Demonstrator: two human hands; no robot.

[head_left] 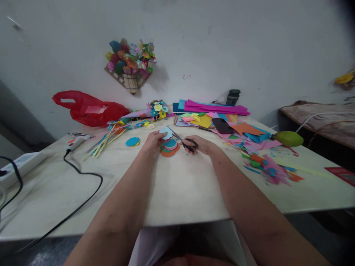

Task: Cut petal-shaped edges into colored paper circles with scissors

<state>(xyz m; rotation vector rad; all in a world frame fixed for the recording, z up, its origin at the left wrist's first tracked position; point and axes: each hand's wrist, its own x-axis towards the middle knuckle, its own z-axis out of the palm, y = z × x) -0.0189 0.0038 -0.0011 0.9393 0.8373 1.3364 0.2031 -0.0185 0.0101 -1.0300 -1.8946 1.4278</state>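
The left hand (154, 143) pinches a small light blue paper piece (165, 133) between thumb and fingers. The right hand (202, 145) has its fingers on the black handles of the metal scissors (190, 145). The scissor blades point up and to the left, near the light blue paper piece. I cannot tell if the blades touch it.

Just below, between the two hands, lie round paper pieces in blue, green, pink and orange (169, 149), partly on top of each other. They sit on the big whitish bench (183, 184). To the left of the left hand is a bright blue paper shape with a wavy edge (133, 141), with a bit of yellow peeking out under it. More to the left are thin yellow and purple sticks (102, 144) and a white tool with a black cord (79, 142).

Behind them is a crumpled red plastic bag (93, 111). On the right side are a dark phone (222, 126), a messy bunch of colourful paper scraps (273, 170) and a green, roundish thing (288, 138). At the back, bright pink folded sheets (216, 108) lie near the wall.
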